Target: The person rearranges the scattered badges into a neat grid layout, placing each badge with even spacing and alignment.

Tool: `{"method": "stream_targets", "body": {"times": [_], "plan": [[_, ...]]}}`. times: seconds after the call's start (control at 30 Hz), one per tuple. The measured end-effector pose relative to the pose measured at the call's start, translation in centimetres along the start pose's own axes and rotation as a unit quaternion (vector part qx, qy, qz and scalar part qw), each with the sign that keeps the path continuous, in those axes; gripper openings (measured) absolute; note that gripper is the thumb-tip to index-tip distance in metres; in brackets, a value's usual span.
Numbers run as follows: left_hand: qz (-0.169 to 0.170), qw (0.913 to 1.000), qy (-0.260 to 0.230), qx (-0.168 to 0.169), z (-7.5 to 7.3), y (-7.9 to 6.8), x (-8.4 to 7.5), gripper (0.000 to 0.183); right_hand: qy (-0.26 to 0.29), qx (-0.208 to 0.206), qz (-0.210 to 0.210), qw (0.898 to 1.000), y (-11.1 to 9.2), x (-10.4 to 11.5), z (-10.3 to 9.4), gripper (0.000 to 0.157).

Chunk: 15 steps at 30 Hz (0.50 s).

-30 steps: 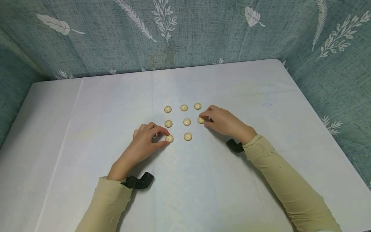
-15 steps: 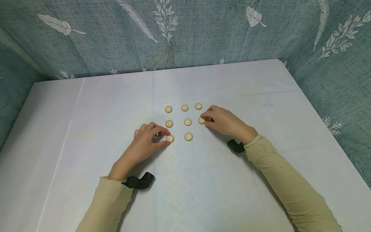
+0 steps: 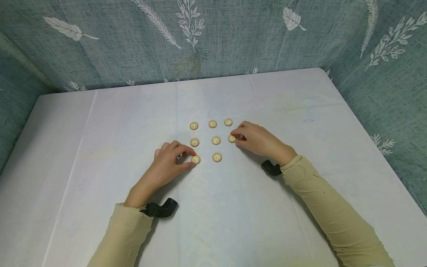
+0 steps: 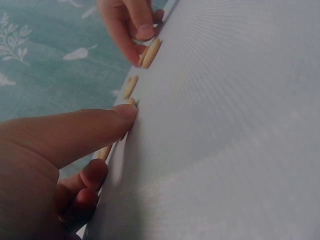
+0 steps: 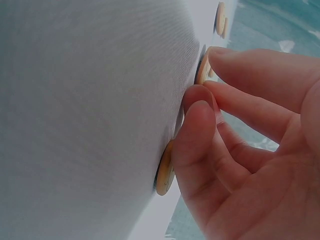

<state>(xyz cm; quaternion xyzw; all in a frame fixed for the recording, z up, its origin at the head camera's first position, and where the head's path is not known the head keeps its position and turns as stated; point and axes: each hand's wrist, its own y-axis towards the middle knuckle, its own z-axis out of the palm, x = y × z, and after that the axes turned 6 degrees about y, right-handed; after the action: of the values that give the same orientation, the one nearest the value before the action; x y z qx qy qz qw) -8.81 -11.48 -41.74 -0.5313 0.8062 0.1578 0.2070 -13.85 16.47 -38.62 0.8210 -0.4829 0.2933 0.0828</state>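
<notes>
Several round pale wooden buttons lie in three rows on the white cloth. My left hand [image 3: 166, 161] pinches the front-left button [image 3: 195, 159] by its edges, between thumb and a fingertip. In the left wrist view, the left thumb [image 4: 100, 127] hides most of that button. My right hand [image 3: 260, 141] has thumb and forefinger on opposite edges of the right-hand button [image 3: 232, 138] of the middle row. The right wrist view shows this button [image 5: 203, 70] flat against the cloth at the fingertips. Beside the left hand's button lies another front-row button [image 3: 217, 157].
Three buttons form the back row, with its middle button [image 3: 212, 124] between the other two. The middle row's centre button [image 3: 216, 140] lies between the hands. A white cloth [image 3: 213, 230] covers the table; a green leaf-patterned curtain [image 3: 227, 40] hangs behind it.
The head view shifts very slightly early on. Both hands keep their places at the same buttons, and the buttons stay where they are.
</notes>
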Motion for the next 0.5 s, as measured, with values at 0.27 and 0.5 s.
{"method": "stream_targets", "body": {"times": [0.27,0.5], "plan": [[-0.002,1.0,-0.001,0.002,0.03,-0.01,0.07,0.02,0.005,-0.001,0.006,1.0,-0.05,0.1,0.04,0.033],[0.001,1.0,-0.001,0.0,0.09,0.0,0.09,0.02,0.006,-0.005,0.001,1.0,-0.07,0.07,0.05,0.032]]}}
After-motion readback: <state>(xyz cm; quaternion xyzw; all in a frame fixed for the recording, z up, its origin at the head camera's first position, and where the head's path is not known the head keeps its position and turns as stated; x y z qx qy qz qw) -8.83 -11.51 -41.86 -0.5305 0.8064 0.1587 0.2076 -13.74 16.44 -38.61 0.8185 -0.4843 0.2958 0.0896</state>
